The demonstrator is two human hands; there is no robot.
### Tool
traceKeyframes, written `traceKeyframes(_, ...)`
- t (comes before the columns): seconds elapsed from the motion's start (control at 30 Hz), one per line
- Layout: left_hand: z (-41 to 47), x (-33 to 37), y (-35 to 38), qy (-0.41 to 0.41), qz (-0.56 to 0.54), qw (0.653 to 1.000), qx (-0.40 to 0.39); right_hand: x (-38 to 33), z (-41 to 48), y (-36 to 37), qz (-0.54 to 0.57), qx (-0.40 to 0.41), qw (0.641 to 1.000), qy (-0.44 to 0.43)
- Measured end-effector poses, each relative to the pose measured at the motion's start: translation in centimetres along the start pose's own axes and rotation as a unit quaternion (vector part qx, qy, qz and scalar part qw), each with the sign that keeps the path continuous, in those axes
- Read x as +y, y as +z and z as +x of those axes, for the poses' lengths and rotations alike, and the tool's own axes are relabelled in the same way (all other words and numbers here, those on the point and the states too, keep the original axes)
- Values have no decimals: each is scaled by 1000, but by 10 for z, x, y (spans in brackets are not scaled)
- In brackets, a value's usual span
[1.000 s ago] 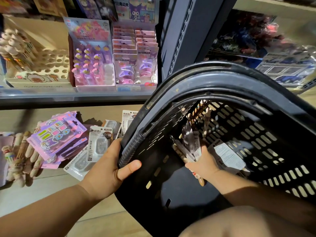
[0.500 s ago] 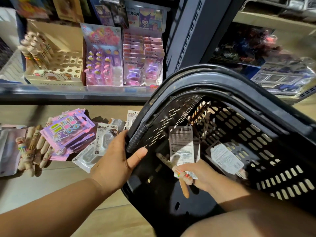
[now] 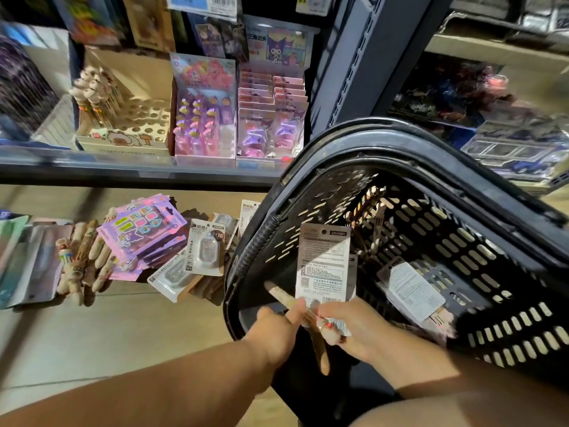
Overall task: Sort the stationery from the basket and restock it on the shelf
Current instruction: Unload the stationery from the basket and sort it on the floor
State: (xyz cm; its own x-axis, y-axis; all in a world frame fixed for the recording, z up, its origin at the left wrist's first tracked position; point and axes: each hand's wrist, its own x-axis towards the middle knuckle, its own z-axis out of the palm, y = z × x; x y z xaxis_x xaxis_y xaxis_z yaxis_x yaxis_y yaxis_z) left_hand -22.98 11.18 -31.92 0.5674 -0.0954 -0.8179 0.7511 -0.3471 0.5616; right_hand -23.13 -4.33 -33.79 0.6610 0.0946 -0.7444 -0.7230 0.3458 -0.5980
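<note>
Your right hand (image 3: 357,329) is inside the tilted black basket (image 3: 400,143), at its near left corner. It pinches the bottom edge of a carded pack (image 3: 323,266), which stands upright with its printed back and barcode toward you. A brown plush-topped pen (image 3: 318,349) crosses under that pack at a slant, its plush end against your right fingers.

Your left hand (image 3: 275,329) is just beside the right one at the basket's near rim, its thumb laid along the pen. Its fingers are hidden, so I cannot tell whether they curl round the pen.

Farther right in the basket lies a second carded pack (image 3: 412,291), face down, and some striped pens (image 3: 366,204) lean in the far corner.

On the floor to the left of the basket are purple sticker packs (image 3: 141,229), blister packs (image 3: 206,251) and a row of plush pens (image 3: 83,260). Beyond them is the shelf (image 3: 123,167), with a holed pen display box (image 3: 138,124) and pink display packs (image 3: 203,118) on it.
</note>
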Motion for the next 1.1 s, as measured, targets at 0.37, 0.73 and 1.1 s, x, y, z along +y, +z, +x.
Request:
traceKeyframes(0.37,-6,22,6,120,-112,980,-116,-6,-37,-3,-76,-72,991,-80)
traceKeyframes(0.73,-62,19,-7,255,-98,945,-179,-44,-105,11,-190,-90,976,-64)
traceKeyframes(1.1,-116,16,-39,349,-150,916,-131,-72,-142,66,-318,-114,937,-93)
